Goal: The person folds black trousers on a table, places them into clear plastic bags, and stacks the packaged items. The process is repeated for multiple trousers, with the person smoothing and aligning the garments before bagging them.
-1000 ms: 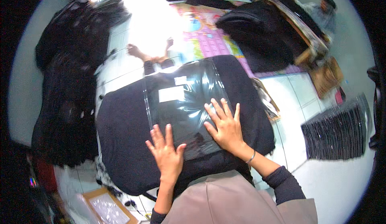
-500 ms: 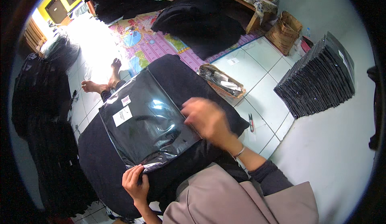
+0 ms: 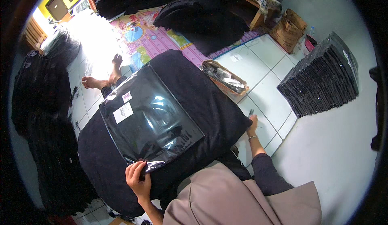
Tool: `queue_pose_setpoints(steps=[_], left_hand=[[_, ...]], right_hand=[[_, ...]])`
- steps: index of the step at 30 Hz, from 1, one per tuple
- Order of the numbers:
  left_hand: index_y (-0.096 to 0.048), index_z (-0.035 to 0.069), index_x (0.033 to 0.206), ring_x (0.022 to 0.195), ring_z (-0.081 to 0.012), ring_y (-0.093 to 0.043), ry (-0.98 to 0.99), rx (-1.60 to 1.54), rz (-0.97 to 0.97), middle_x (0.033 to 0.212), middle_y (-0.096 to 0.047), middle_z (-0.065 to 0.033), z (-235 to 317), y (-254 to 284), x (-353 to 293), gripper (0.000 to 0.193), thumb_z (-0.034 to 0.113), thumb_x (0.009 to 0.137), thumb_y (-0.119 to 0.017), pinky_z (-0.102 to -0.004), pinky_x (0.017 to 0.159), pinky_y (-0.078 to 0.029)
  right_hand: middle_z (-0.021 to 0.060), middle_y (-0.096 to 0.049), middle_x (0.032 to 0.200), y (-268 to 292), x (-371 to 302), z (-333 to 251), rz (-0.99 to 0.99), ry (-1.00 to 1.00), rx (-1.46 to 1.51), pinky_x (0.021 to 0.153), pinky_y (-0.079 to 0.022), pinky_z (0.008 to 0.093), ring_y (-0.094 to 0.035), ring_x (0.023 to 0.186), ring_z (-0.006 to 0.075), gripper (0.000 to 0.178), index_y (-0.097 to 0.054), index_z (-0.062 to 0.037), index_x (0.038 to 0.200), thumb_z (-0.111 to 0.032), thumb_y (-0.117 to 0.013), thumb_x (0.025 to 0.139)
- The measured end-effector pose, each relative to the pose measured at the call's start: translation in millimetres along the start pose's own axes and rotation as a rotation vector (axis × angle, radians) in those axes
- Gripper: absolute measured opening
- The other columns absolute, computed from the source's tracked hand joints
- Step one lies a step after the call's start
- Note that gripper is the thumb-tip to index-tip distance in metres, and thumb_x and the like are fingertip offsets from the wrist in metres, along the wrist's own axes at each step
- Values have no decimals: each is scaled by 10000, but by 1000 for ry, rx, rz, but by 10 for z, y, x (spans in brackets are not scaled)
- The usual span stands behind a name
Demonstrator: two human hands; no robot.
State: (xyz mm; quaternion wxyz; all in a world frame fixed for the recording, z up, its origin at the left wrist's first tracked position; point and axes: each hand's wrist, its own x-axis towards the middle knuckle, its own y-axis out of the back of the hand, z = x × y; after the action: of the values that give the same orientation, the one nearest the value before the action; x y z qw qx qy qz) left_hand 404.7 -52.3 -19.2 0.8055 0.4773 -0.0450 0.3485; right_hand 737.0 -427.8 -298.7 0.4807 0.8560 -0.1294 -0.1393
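One package (image 3: 155, 122), long axis slanting down rightward; left grip (image 3: 139, 180) clamps corner; right grip (image 3: 253, 126) unclear.

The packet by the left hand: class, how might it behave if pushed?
The packet probably flexes, since its surface looks rippled. Its glossy shine suggests it may slip. Broad and flat, it seems unlikely to roll.

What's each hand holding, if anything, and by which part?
Left hand: on clear plastic bag, near-left corner; grip unclear. Right hand: at thread snips; hold cannot be told.
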Motion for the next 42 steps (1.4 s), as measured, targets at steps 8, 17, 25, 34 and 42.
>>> queue_pose_setpoints(steps=[8,17,25,34,42], left_hand=[[-716,30,933,923,-265,-639,-94,65,54,945,-702,-88,-58,-11,-78,317,-85,643,-661,-382,855,-494],[-721,16,854,739,-220,-667,-392,86,163,814,-721,-85,620,218,543,166,-22,693,-735,-314,674,-509],[-707,56,976,947,-262,-677,-438,-156,26,981,-706,-126,1343,392,697,342,283,733,-792,-350,788,-530],[-685,48,1084,1043,-268,-657,52,-234,167,1151,-658,-155,694,259,441,253,30,832,-691,-385,862,-568],[-707,40,1038,1043,-250,-653,124,-73,97,1136,-664,-148,525,280,447,211,-5,837,-665,-383,882,-548]], right_hand=[[171,-639,857,-562,263,-476,20,468,416,731,-482,425,-622,838,332,234,-585,-11,947,-192,-646,811],[152,-603,1248,2202,-491,-2098,96,909,582,987,-469,360,-599,1132,266,486,-558,-7,1253,-186,-726,834],[143,-690,1095,2435,-1722,-2919,-589,1235,329,912,-528,316,-671,1022,271,454,-681,-47,1120,122,-575,713],[167,-712,939,4292,-745,-1942,324,820,40,746,-526,327,-708,826,213,400,-686,-45,1108,97,-511,778],[141,-659,1148,2703,-94,-510,-230,307,-466,868,-515,473,-630,1055,348,370,-659,-110,1157,-165,-695,794]])
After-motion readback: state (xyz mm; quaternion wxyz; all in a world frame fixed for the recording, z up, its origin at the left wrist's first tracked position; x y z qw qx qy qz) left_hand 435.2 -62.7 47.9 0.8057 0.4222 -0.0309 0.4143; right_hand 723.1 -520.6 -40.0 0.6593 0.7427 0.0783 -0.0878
